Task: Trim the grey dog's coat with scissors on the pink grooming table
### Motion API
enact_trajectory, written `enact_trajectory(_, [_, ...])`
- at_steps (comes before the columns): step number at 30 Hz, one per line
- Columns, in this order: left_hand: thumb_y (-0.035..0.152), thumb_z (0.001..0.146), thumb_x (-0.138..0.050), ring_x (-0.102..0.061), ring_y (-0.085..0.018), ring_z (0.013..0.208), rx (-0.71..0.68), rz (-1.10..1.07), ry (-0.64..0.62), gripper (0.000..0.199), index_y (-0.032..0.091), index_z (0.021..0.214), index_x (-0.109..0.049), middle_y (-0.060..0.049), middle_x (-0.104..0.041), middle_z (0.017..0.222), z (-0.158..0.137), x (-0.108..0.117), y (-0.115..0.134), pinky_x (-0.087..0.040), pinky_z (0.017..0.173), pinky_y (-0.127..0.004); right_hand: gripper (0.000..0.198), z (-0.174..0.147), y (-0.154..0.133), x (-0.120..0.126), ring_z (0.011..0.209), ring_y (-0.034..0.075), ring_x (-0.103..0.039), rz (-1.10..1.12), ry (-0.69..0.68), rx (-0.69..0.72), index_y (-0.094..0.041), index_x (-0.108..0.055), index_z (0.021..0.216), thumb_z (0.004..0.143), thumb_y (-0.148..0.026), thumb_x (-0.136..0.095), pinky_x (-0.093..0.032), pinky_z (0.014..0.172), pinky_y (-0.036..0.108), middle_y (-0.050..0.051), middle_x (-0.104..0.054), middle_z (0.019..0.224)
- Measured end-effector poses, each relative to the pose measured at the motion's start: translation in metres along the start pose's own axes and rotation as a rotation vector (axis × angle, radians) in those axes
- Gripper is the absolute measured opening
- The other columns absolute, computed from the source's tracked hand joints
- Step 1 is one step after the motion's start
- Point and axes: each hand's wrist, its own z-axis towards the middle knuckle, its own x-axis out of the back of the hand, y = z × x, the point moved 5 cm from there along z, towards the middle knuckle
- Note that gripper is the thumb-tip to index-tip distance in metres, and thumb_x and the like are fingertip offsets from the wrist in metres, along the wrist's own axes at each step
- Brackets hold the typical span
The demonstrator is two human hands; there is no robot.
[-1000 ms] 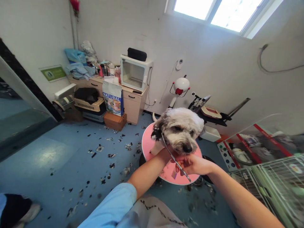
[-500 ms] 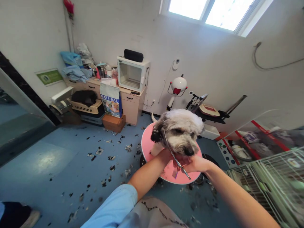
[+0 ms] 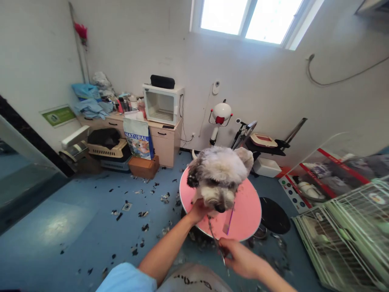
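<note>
A grey and white dog [image 3: 223,168] with a dark ear sits on a round pink table [image 3: 247,202], its head lowered and facing me. My left hand [image 3: 199,210] is at the dog's chin from the left, its fingers closed there and partly hidden by the fur. Below the table's near edge, my right hand [image 3: 238,255] grips a pair of metal scissors [image 3: 214,237] by the handles. Their blades point up and away, towards the dog's chest. A flat comb-like piece with a purple edge [image 3: 228,222] lies on the table.
Cut hair lies scattered over the blue floor [image 3: 91,227]. Wire cages [image 3: 343,239] stand at the right. Behind are a cabinet [image 3: 165,148], a food bag [image 3: 138,140], pet carriers [image 3: 107,150] and a white dryer on a stand [image 3: 221,111]. A black round base [image 3: 275,215] is beside the table.
My right hand has drawn back from under the dog's chin towards me, taking the scissors along. The dog's head has dipped and turned to the front. My left hand stays at its chin.
</note>
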Motion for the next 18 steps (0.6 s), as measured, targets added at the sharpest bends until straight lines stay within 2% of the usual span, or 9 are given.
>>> enact_trajectory(2, [0.030,0.060,-0.079,-0.063,-0.023,0.096,-0.090,0.036,0.036,0.039,0.013,0.094,-0.068,-0.011,-0.070,0.102,-0.014,0.008,0.006,-0.049,0.092,-0.036,0.028,-0.009,0.021,-0.012,0.082,0.017,-0.060,0.065,-0.030,-0.016,-0.019,-0.058,0.091,0.065,-0.025,-0.065,-0.051,0.074,0.031,0.005,-0.062,0.089])
enact_trajectory(4, [0.033,0.063,-0.076,-0.064,-0.021,0.091,-0.182,0.094,0.141,0.033,0.013,0.089,-0.069,-0.011,-0.071,0.097,-0.022,0.016,0.025,-0.051,0.087,-0.034,0.025,-0.009,0.035,-0.020,0.074,0.015,-0.059,0.127,0.031,-0.027,-0.019,-0.056,0.087,0.065,-0.027,-0.066,-0.049,0.068,0.028,0.002,-0.060,0.081])
enact_trajectory(5, [0.035,0.066,-0.072,-0.064,-0.020,0.084,-0.215,0.153,0.154,0.026,0.013,0.081,-0.069,-0.010,-0.071,0.088,-0.023,0.017,0.039,-0.052,0.082,-0.032,0.024,-0.005,0.039,-0.022,0.066,0.014,-0.057,0.153,0.092,-0.043,-0.019,-0.054,0.082,0.066,-0.031,-0.066,-0.048,0.062,0.026,-0.001,-0.057,0.073])
enact_trajectory(7, [0.036,0.074,-0.065,-0.062,-0.017,0.071,-0.256,0.322,0.031,0.023,0.013,0.070,-0.068,-0.008,-0.069,0.074,-0.022,0.013,0.067,-0.051,0.071,-0.028,0.030,0.005,0.039,-0.024,0.049,0.011,-0.048,0.194,0.229,-0.090,-0.020,-0.048,0.073,0.068,-0.044,-0.066,-0.042,0.049,0.024,-0.005,-0.047,0.060])
enact_trajectory(9, [0.037,0.080,-0.057,-0.055,-0.013,0.060,-0.301,0.494,-0.081,0.032,0.013,0.060,-0.063,-0.005,-0.062,0.061,-0.020,0.009,0.095,-0.046,0.062,-0.024,0.039,0.018,0.030,-0.026,0.043,0.010,-0.042,0.226,0.312,-0.092,-0.021,-0.045,0.069,0.072,-0.056,-0.061,-0.038,0.043,0.024,-0.006,-0.043,0.055])
enact_trajectory(12, [0.043,0.085,-0.048,-0.040,-0.008,0.046,-0.315,0.644,-0.077,0.046,0.014,0.050,-0.051,0.000,-0.047,0.047,-0.018,0.007,0.122,-0.031,0.047,-0.020,0.046,0.034,0.002,-0.028,0.051,0.013,-0.049,0.233,0.315,0.033,-0.020,-0.049,0.067,0.079,-0.064,-0.052,-0.043,0.050,0.026,-0.002,-0.050,0.057])
enact_trajectory(15, [0.046,0.086,-0.044,-0.036,-0.007,0.043,-0.320,0.714,-0.048,0.047,0.012,0.056,-0.056,0.002,-0.043,0.044,-0.017,0.003,0.136,-0.026,0.044,-0.020,0.044,0.047,-0.020,-0.037,0.055,0.015,-0.056,0.364,0.240,0.083,-0.020,-0.050,0.073,0.082,-0.064,-0.049,-0.047,0.057,0.029,0.000,-0.059,0.063])
enact_trajectory(18, [0.043,0.086,-0.044,-0.034,-0.007,0.043,-0.341,0.776,-0.044,0.045,0.012,0.057,-0.059,0.002,-0.040,0.044,-0.016,-0.001,0.143,-0.025,0.045,-0.020,0.038,0.065,-0.044,-0.051,0.070,0.017,-0.066,0.612,0.232,0.157,-0.022,-0.050,0.095,0.075,-0.050,-0.065,-0.052,0.071,0.033,0.003,-0.068,0.086])
